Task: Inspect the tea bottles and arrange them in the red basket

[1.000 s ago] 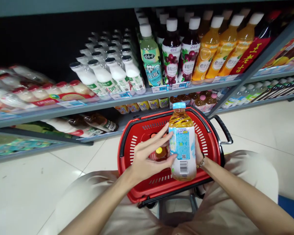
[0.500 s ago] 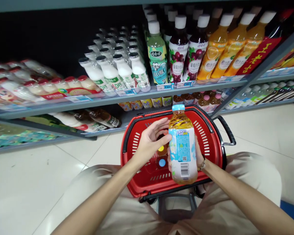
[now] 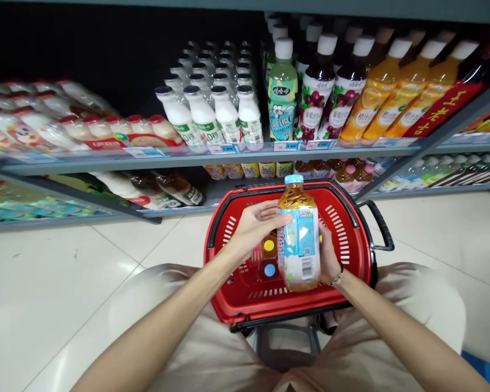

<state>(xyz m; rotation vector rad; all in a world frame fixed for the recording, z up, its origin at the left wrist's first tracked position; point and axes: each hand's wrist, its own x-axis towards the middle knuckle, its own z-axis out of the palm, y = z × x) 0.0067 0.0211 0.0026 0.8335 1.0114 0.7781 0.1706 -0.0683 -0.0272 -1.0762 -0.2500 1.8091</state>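
Observation:
I hold a bottle of amber drink [image 3: 298,239] with a pale blue cap and a blue-and-white label upright over a red shopping basket [image 3: 353,228]. My right hand [image 3: 329,256] is wrapped round its back, mostly hidden behind it. My left hand [image 3: 255,226] rests on the bottle's upper left side, fingers curved against it. Inside the basket, under the bottle, lie other bottles, one with a yellow cap [image 3: 268,245] and one with a blue cap [image 3: 270,269].
Grey store shelves [image 3: 212,158] run across in front, holding white milk bottles [image 3: 212,111], a green bottle, purple grape and orange juice bottles [image 3: 375,92]. Wrapped packs lie at the left [image 3: 65,122]. Pale floor tiles [image 3: 44,288] lie around my knees.
My left hand slid from the bottle's lower left side up to its shoulder. The bottle dropped slightly toward the basket and the view shifted left.

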